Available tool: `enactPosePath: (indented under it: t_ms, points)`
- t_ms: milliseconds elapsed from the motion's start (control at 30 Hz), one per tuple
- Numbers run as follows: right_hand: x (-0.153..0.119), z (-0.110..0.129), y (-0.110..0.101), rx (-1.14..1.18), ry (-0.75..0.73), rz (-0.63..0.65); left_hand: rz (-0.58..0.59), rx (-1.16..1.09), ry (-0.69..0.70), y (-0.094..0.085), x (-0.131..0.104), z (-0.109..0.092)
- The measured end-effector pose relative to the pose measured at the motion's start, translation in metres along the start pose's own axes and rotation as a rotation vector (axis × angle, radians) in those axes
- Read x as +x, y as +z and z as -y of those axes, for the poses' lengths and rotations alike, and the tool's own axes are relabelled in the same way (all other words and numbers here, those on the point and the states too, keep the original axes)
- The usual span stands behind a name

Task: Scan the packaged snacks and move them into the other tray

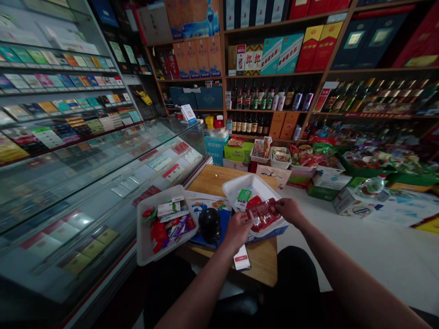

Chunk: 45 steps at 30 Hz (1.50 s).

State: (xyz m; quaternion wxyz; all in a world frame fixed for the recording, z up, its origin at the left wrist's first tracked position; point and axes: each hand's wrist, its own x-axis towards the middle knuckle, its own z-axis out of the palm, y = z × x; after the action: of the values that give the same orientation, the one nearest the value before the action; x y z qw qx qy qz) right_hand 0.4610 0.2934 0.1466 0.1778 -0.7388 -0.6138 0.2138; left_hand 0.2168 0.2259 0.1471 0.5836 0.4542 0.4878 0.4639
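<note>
Both my hands hold a shiny dark red snack packet (263, 214) flat between them, over a white plastic tub (227, 186). My left hand (239, 229) pinches its left end, and my right hand (288, 211) grips the right end with the fingers closed. Inside the tub lie a green packet (243, 197) and some red wrapping, partly hidden by the held packet. To the left, a translucent tub (141, 228) contains red and purple packets and a white-green box (169, 209). Between the tubs stands a black rounded object (209, 224) whose kind I cannot make out.
A white phone-like slab (242, 258) lies by my left wrist on the wooden table (262, 262). A glass display counter (103, 183) runs along the left. Shelves of bottles and boxes (281, 55) stand behind, with boxes of packaged snacks (308, 157) on the floor.
</note>
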Motion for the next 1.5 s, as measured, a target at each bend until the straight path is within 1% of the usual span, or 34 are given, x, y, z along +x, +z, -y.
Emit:
enactPosePath:
  t_ms: [67,133,233,267,333,400,500,600,700,800,867,967,1033,1067,1100,1133,1167,1200,1233,1300,1367,1400,1433,1467,1500]
  points:
    - [-0.002,-0.007,0.003,0.002,0.012,-0.014,-0.024,0.058,0.044,0.0,-0.004,0.002]
    - [-0.006,-0.011,0.004,-0.006,0.01,-0.054,-0.106,0.161,0.078,-0.002,-0.009,0.006]
    - [-0.02,-0.012,0.005,0.049,0.021,-0.212,-0.234,0.298,0.079,-0.007,-0.02,0.017]
    - [-0.028,-0.011,0.007,0.089,0.043,-0.277,-0.247,0.315,0.064,-0.008,-0.024,0.023]
    - [-0.048,-0.009,0.015,0.176,0.08,-0.364,-0.21,0.305,0.021,-0.009,-0.03,0.035]
    - [-0.073,-0.006,0.03,0.255,0.135,-0.388,-0.152,0.282,-0.017,-0.007,-0.034,0.048]
    - [-0.11,-0.003,0.06,0.351,0.153,-0.323,-0.108,0.25,-0.051,-0.003,-0.035,0.063]
    - [-0.137,-0.006,0.087,0.411,0.128,-0.217,-0.128,0.202,-0.073,0.001,-0.032,0.07]
    - [-0.148,-0.014,0.102,0.424,0.131,-0.158,-0.142,0.147,-0.047,0.004,-0.025,0.071]
    - [-0.152,-0.022,0.109,0.428,0.121,-0.134,-0.137,0.132,-0.014,0.006,-0.019,0.067]
    - [-0.155,-0.025,0.113,0.427,0.102,-0.107,-0.147,0.159,-0.022,0.006,-0.018,0.065]
    - [-0.163,-0.025,0.123,0.44,0.059,-0.029,-0.137,0.188,-0.068,0.004,-0.03,0.061]
    - [-0.171,-0.025,0.132,0.449,0.037,0.035,-0.109,0.184,-0.082,-0.003,-0.047,0.058]
    - [-0.175,-0.025,0.137,0.448,0.029,0.068,-0.091,0.174,-0.068,-0.009,-0.058,0.056]
    - [-0.18,-0.026,0.142,0.444,0.023,0.104,-0.082,0.166,-0.031,-0.018,-0.07,0.054]
    - [-0.184,-0.028,0.147,0.44,0.017,0.141,-0.116,0.167,-0.003,-0.03,-0.082,0.05]
    - [-0.189,-0.03,0.152,0.438,0.013,0.177,-0.162,0.166,0.018,-0.045,-0.094,0.045]
    - [-0.193,-0.031,0.156,0.442,0.008,0.212,-0.236,0.181,0.032,-0.064,-0.104,0.04]
    - [-0.196,-0.033,0.161,0.449,0.003,0.242,-0.367,0.212,0.046,-0.087,-0.114,0.034]
    - [-0.202,-0.033,0.168,0.463,-0.003,0.295,-0.669,0.337,0.09,-0.14,-0.128,0.022]
    - [-0.204,-0.029,0.174,0.464,-0.012,0.34,-0.933,0.475,0.095,-0.198,-0.135,0.014]
    - [-0.204,-0.024,0.177,0.459,-0.024,0.361,-1.038,0.51,0.079,-0.225,-0.136,0.013]
    - [-0.204,-0.018,0.181,0.455,-0.039,0.377,-1.096,0.519,0.048,-0.25,-0.135,0.013]
    - [-0.202,-0.011,0.184,0.453,-0.055,0.387,-1.139,0.494,0.011,-0.271,-0.134,0.015]
    - [-0.201,-0.004,0.187,0.453,-0.073,0.393,-1.155,0.434,-0.044,-0.288,-0.131,0.019]
